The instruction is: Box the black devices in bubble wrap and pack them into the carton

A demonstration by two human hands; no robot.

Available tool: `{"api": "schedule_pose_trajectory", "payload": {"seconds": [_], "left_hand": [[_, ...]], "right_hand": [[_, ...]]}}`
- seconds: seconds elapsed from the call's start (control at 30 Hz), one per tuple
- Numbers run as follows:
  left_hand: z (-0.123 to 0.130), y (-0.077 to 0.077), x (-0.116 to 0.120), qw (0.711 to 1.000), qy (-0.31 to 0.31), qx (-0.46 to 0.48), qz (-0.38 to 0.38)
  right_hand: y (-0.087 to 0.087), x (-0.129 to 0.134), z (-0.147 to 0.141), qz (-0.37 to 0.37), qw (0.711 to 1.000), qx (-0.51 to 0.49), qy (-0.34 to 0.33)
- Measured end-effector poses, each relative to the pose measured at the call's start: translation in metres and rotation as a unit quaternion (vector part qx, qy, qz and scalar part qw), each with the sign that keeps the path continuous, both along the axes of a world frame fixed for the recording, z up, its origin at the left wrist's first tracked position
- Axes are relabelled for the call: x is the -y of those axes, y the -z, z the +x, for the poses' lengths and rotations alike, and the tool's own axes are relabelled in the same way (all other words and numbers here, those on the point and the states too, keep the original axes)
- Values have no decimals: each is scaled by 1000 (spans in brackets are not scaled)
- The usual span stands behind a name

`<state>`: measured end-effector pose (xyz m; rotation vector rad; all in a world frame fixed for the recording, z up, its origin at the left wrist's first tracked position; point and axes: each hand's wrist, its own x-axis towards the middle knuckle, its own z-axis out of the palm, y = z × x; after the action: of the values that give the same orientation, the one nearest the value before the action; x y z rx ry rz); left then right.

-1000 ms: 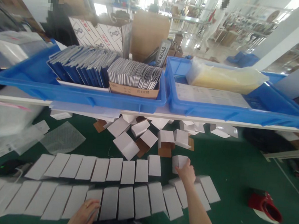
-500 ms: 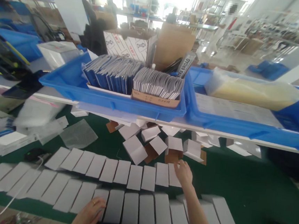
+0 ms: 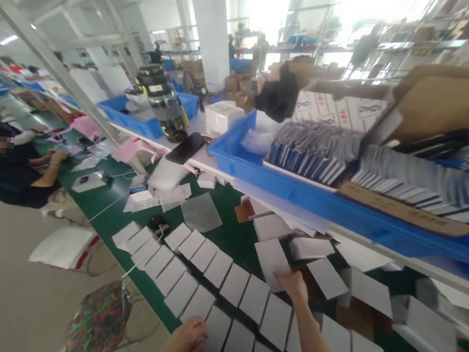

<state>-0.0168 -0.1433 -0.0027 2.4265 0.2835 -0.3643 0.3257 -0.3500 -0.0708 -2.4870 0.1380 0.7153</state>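
My right hand (image 3: 294, 287) reaches into the loose pile beyond the rows, its fingers closed at the near corner of a white box (image 3: 271, 256). That box lies tilted beside other white boxes with brown flaps. Close to my body, my left hand (image 3: 188, 336) is curled, fingers together, over the near row of white boxes (image 3: 217, 325); whether it holds anything small is hidden. Behind the near row runs a second row of white boxes (image 3: 236, 285), laid side by side on the green table (image 3: 150, 289).
A blue tray (image 3: 255, 172) with packed blue-and-white sleeves (image 3: 310, 152) stands on a shelf above the table. A phone (image 3: 185, 147) and a black-and-yellow bottle (image 3: 164, 104) are further left. A stool (image 3: 99, 317) and another person (image 3: 9, 162) are at the left.
My view has swung left. My right hand has moved from the end of the second row to a white box in the loose pile. My left hand stays by the near row.
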Motion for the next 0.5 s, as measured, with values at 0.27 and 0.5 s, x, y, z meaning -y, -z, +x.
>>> {"api": "schedule_pose_trajectory", "payload": {"seconds": [0.27, 0.5], "left_hand": [[12, -9, -106, 983, -148, 86, 72], [70, -8, -289, 927, -318, 74, 184]], "right_hand": [[-75, 4, -16, 280, 928, 161, 187], [-139, 15, -96, 344, 898, 74, 264]]}}
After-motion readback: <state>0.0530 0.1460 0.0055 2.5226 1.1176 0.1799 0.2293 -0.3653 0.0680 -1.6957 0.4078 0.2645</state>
